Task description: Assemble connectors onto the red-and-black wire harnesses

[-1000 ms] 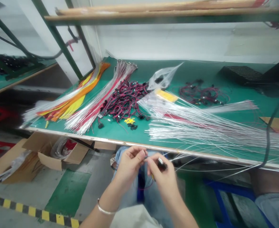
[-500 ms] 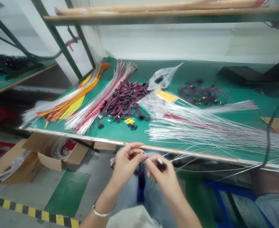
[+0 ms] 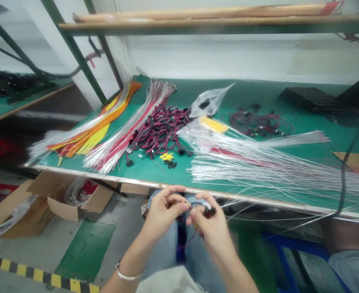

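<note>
My left hand (image 3: 165, 207) is closed in a pinch, its thumb and fingertips on a small dark part too small to name. Beside it, my right hand (image 3: 208, 217) is closed round a black connector (image 3: 209, 211) with a white piece, and thin dark and pink wires hang below. Both hands meet just in front of the green table's front edge (image 3: 173, 188), above the lap. Beyond them on the table lie small yellow pieces (image 3: 167, 156), small black pieces (image 3: 170, 164) and a heap of black-and-pink wire harnesses (image 3: 161, 128).
White and red wires (image 3: 130, 126) and orange and yellow wires (image 3: 97, 130) lie left. A long wire bundle (image 3: 259, 158) and plastic bag (image 3: 210, 101) lie right. Cardboard boxes (image 3: 65, 207) stand below left; a black cable (image 3: 344, 179) hangs right.
My right index finger has lifted and spread a little from the thumb, showing more of the connector and its white piece. My left hand has barely moved.
</note>
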{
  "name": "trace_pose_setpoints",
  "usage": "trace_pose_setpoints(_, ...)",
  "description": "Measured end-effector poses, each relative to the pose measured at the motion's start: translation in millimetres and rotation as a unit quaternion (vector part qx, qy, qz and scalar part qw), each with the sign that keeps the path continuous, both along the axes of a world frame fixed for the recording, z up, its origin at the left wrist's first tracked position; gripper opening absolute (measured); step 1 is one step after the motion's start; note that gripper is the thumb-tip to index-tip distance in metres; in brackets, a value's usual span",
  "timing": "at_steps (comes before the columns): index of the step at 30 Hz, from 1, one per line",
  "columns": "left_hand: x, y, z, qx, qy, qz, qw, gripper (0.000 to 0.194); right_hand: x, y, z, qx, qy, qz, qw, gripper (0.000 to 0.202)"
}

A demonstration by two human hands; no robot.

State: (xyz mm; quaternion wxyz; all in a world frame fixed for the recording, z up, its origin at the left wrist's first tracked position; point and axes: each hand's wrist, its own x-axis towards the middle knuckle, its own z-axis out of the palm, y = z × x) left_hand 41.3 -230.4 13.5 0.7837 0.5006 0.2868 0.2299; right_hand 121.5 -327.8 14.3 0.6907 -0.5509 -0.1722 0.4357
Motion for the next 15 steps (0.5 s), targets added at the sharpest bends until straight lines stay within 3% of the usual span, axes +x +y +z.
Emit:
trace_pose_setpoints(3,-4.0,1.9,-0.6,0.051,0.012,-0.052,0.997,0.024,2.4,-1.3,-1.4,0.021,0.036,0.026,0.999,0.052)
trace_pose_setpoints(5,-8.7,4.2,-0.1,0.145,0.022,-0.069,0.987,0.017,3.9,-1.9,-0.7,0.009,0.026,0.042,0.999,0.052)
trace_pose_setpoints(7,-13.7,6.4,1.9,0.258,0.042,-0.064,0.963,0.013,5.5,-2.1,0.9,-0.005,-0.008,0.052,0.999,0.040)
trace_pose_setpoints(9,-17.9,8.5,5.9,0.317,0.050,-0.046,0.946,0.010,7.5,-2.1,2.7,-0.004,-0.046,0.070,0.996,0.028)
trace_pose_setpoints(11,-22.3,12.4,13.3,0.289,0.024,-0.007,0.957,0.012,10.1,-2.0,3.7,0.014,-0.053,0.126,0.991,0.028)
trace_pose_setpoints(13,-30.0,21.2,26.3,0.203,-0.017,0.060,0.977,0.017,14.1,-2.7,3.4,0.028,-0.001,0.205,0.978,0.031)
trace_pose_setpoints(15,-44.0,36.5,45.9,0.116,-0.076,0.156,0.978,0.017,19.9,-4.6,2.3,0.046,0.072,0.251,0.964,0.031)
